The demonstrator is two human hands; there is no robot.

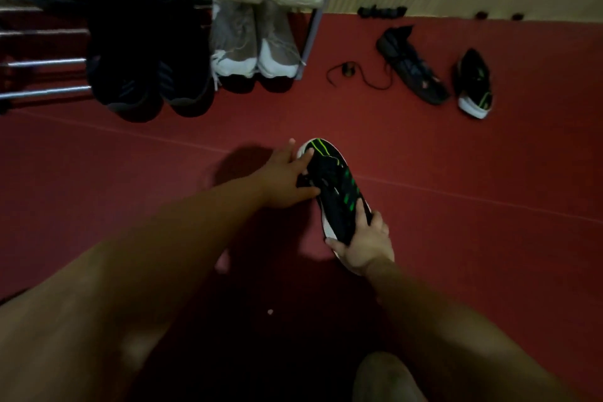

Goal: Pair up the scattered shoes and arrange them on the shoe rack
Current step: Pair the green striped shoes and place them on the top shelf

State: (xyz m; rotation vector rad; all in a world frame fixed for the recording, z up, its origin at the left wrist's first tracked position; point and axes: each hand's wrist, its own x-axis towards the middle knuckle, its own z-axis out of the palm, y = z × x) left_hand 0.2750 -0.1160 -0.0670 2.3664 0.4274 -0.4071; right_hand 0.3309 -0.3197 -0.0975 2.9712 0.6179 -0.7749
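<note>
Dark shoes (143, 75) on the rack (42, 62) merge into shadow (pairs indistinct).

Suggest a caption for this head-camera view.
Both hands, left and right, hold a black-and-green sneaker above the red floor; its match lies nearby.
</note>
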